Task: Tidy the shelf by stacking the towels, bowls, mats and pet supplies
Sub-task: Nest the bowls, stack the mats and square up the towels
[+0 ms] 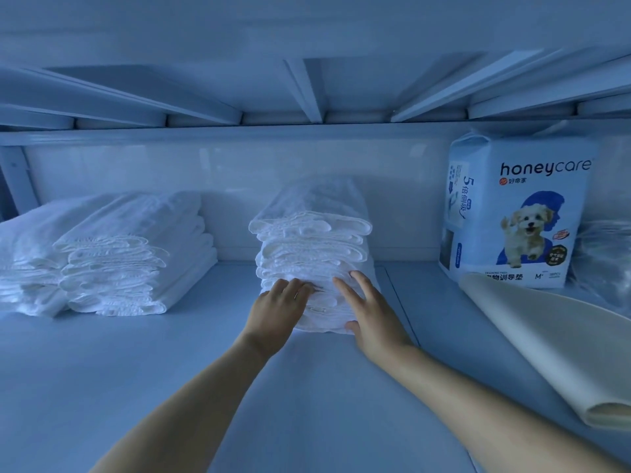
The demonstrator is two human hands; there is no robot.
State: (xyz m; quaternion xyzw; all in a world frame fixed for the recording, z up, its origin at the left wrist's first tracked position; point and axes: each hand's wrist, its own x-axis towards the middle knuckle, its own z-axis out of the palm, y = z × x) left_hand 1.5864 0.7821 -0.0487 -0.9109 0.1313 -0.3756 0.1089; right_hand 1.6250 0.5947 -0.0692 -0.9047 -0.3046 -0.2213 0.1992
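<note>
I am looking at the tall stack of folded white towels standing at the centre of the frame on the shelf board, its back end lying close to the back panel. My left hand is touching the stack's lower front with its fingers bent and their tips sinking into the folds; I cannot tell whether they are pinching a layer. My right hand is lying spread against the front right corner, fingers nearly straight, the thumb sitting at the bottom edge where the towels are meeting the board.

Bare board is showing on both sides of the stack and across the whole lower centre of the frame. At centre left a second towel stack is sitting well apart, with a third pile touching it at the left edge. At the right a honeycare pad pack is standing upright, and a rolled cream mat is lying in front of it, running toward the lower right. Clear plastic wrap is showing at the right edge. The upper shelf is hanging above the stack's top.
</note>
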